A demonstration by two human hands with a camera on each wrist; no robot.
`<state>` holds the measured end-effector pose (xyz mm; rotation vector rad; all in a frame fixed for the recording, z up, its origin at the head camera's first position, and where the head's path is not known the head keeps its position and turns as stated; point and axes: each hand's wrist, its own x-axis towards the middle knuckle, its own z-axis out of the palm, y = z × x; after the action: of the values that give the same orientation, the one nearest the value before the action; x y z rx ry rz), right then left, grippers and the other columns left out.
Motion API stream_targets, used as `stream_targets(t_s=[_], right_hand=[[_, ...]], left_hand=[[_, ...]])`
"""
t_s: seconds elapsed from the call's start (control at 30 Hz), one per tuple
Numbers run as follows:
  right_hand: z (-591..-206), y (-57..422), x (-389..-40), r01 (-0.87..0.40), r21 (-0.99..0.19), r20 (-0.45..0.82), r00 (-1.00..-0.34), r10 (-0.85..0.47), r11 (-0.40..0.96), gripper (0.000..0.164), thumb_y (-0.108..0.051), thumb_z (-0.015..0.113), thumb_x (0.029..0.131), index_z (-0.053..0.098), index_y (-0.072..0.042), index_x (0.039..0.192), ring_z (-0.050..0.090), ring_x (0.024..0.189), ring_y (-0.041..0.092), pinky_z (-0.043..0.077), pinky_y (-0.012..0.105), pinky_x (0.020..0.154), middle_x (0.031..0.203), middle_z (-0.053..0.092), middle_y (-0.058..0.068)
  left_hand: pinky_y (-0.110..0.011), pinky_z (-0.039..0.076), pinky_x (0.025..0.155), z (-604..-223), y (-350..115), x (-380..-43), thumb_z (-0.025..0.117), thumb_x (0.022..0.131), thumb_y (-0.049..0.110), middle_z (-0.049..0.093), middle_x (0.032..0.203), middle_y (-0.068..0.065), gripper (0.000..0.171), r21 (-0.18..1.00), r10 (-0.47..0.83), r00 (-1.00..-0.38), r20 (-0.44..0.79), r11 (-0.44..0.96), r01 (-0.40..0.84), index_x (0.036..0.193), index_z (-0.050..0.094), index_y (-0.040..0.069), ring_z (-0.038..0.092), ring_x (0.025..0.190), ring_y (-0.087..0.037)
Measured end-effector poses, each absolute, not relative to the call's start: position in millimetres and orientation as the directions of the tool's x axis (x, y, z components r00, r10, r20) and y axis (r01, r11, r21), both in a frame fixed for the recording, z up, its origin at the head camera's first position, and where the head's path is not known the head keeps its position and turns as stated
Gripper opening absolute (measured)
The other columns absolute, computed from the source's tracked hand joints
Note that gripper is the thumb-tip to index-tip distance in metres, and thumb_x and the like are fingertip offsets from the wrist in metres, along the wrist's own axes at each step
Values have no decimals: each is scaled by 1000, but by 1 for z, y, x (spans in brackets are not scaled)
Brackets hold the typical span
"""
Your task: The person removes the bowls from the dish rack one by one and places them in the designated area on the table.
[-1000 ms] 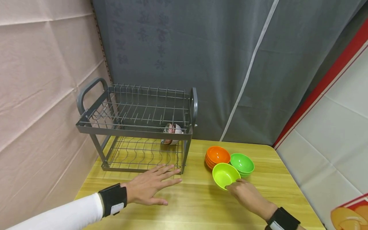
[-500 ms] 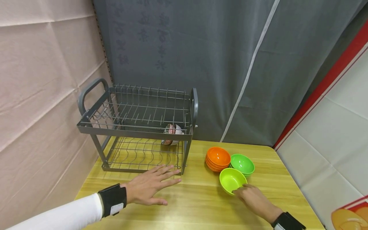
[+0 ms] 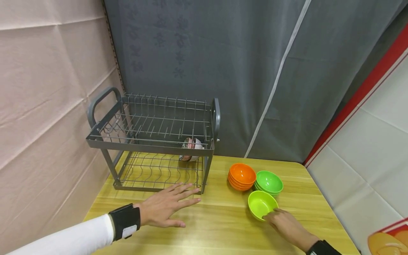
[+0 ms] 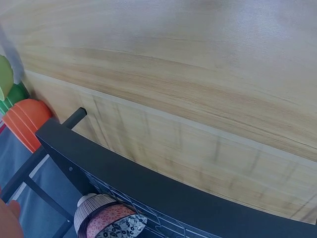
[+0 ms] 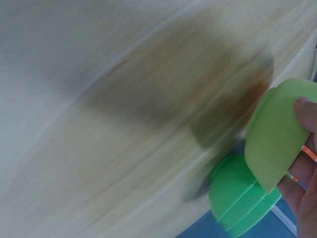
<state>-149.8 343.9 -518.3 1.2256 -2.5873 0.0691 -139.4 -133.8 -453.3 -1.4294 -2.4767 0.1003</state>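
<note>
My right hand (image 3: 287, 226) pinches a yellow-green bowl (image 3: 259, 204) by its near right rim, thumb on the outside and fingers over the edge. In the right wrist view the yellow-green bowl (image 5: 277, 136) is tilted and overlaps the stacked green bowls (image 5: 240, 198). Just behind it in the head view are a stack of orange bowls (image 3: 243, 174) and the green bowls (image 3: 269, 182). My left hand (image 3: 170, 205), fingers spread and palm down, holds nothing in front of the dark dish rack (image 3: 149, 146).
On the rack's lower tier, at the right end, sit patterned bowls (image 4: 111, 220) on their sides. The rack's upper tier has wire slots and a curved handle at each end. A grey curtain (image 3: 197, 63) hangs behind the wooden table (image 3: 220, 230).
My right hand has drawn the yellow-green bowl to the right and toward me, away from the orange stack. My left hand stays in place.
</note>
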Motion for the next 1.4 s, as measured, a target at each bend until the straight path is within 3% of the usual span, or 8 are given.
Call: stream_targets(t_s=[0.3,0.53,0.73,0.93,1.07,1.23,1.4], right_hand=[[-522,354,-147,-754,49,165,-641,-750,655,17,-6,76,79,74,-21,86,65,74,4,56,32,69,83,74,-10],[-527,357,-147,-724,59,132,-677,-724,688,16,-7,75,80,77,-18,91,67,78,8,58,32,71,87,76,-7],[-529,357,-147,-684,55,55,-725,-686,728,18,-6,74,83,78,-15,98,71,83,11,60,36,77,92,78,-3],[-530,356,-148,-646,0,36,-762,-646,763,17,-7,78,81,77,-14,96,71,81,14,61,38,75,91,78,-5],[-531,357,-146,-624,-33,35,-781,-623,780,17,-18,80,82,77,-14,99,71,83,16,60,41,76,92,77,-5],[-528,356,-143,-575,-82,12,-817,-576,814,38,-44,74,88,75,-12,109,71,91,21,60,44,79,100,77,-2],[-522,351,-145,-562,-102,58,-827,-559,821,44,-46,75,88,73,-11,115,71,102,28,57,53,93,111,76,3]], left_hand=[[-49,29,124,-453,-134,-139,36,98,72,25,169,-4,80,-203,858,-475,195,509,837,163,21,27,27,155,-28],[-49,31,123,-452,-133,-139,36,98,72,26,169,-5,79,-204,858,-475,193,509,836,160,31,25,28,155,-29],[-49,30,124,-451,-133,-139,36,98,72,25,169,-5,79,-204,858,-479,189,511,835,161,28,26,27,155,-28],[-49,30,124,-450,-133,-138,36,98,72,26,169,-5,79,-196,857,-481,182,511,837,161,30,25,28,155,-29],[-49,30,124,-450,-132,-138,35,98,72,26,168,-5,78,-195,858,-482,180,511,837,160,33,24,28,155,-29],[-49,30,124,-450,-132,-138,35,98,72,26,169,-4,78,-194,857,-483,180,512,837,160,33,24,28,155,-28],[-48,29,124,-450,-132,-138,35,98,72,25,169,-4,78,-197,856,-487,173,515,834,160,31,25,28,155,-28]])
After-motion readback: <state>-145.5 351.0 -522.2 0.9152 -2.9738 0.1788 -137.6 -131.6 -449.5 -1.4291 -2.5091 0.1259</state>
